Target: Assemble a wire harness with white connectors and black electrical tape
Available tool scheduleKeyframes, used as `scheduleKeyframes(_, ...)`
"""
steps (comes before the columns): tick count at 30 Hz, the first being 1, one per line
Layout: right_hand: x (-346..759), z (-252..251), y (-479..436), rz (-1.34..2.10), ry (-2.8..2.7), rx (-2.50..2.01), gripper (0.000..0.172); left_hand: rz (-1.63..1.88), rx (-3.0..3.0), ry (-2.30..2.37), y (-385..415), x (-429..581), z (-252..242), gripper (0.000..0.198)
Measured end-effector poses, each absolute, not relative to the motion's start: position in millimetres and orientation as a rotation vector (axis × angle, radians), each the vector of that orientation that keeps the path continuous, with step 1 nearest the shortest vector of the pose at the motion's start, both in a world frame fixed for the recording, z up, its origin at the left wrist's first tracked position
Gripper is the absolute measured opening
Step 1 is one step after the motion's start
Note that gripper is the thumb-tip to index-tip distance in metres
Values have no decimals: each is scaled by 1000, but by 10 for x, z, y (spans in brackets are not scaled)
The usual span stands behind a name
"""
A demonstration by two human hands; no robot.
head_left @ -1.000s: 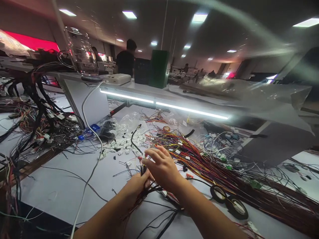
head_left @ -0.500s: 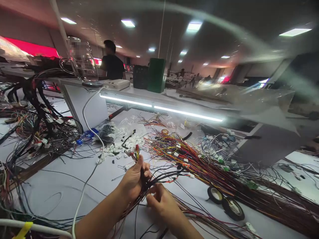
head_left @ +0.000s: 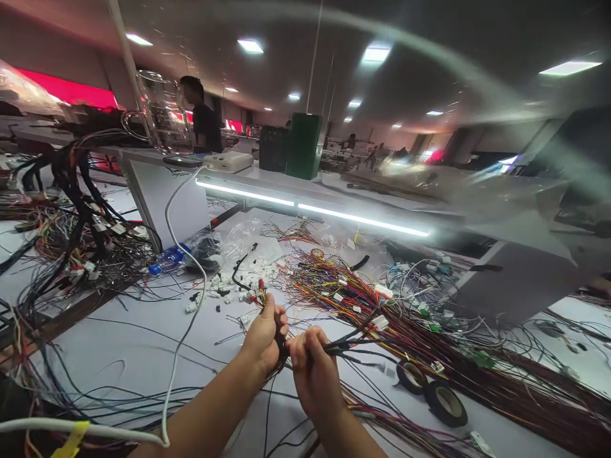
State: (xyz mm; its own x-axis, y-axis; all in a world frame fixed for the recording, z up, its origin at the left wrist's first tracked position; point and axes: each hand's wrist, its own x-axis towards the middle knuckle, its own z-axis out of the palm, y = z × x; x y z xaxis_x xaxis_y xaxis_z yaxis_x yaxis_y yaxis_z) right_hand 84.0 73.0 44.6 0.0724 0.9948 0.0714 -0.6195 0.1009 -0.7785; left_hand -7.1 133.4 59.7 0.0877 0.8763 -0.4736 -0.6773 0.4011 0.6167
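Observation:
My left hand (head_left: pixel 263 336) is closed in a fist round a thin wire harness (head_left: pixel 281 348), whose red and white connector ends (head_left: pixel 258 294) stick up above the thumb. My right hand (head_left: pixel 312 369) is closed right beside it, gripping the same bundle where black wires (head_left: pixel 351 346) run out to the right. Both hands hover just above the white table (head_left: pixel 119 356). A large heap of coloured wires (head_left: pixel 382 318) lies just beyond and to the right of them.
Two black tape rolls (head_left: pixel 432 391) lie right of my hands. Small white connectors (head_left: pixel 224 286) and plastic bags (head_left: pixel 224 242) sit behind them. A white cable (head_left: pixel 184 254) crosses the left side, dark harnesses (head_left: pixel 71 216) fill the far left. A lit shelf (head_left: pixel 310 207) spans the back, and a person (head_left: pixel 200 121) stands beyond it.
My right hand has risen from below the left hand to sit beside it, now gripping the bundle with black wires pulled out to the right. The left hand keeps its hold.

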Motion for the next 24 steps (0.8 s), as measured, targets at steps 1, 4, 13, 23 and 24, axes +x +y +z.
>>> scheduleKeyframes(1,853,434,735,1321,-817,-712,33,1186,244,930,1348,-63,601,48)
scheduleKeyframes(4,891,369,755,1194,-1096,-918,26,1232,258,957,1344,-48,637,46)
scheduleKeyframes(13,882,325,890,1528,-744,-702,35,908,1134,811,1112,-407,819,70)
scheduleKeyframes(23,875,555,1002,1700,-406,-448,22,727,1878,1130,824,-578,540,8)
scheduleKeyframes(24,894,585,1031,1704,-324,-451,21,668,1988,1117,797,-600,563,14)
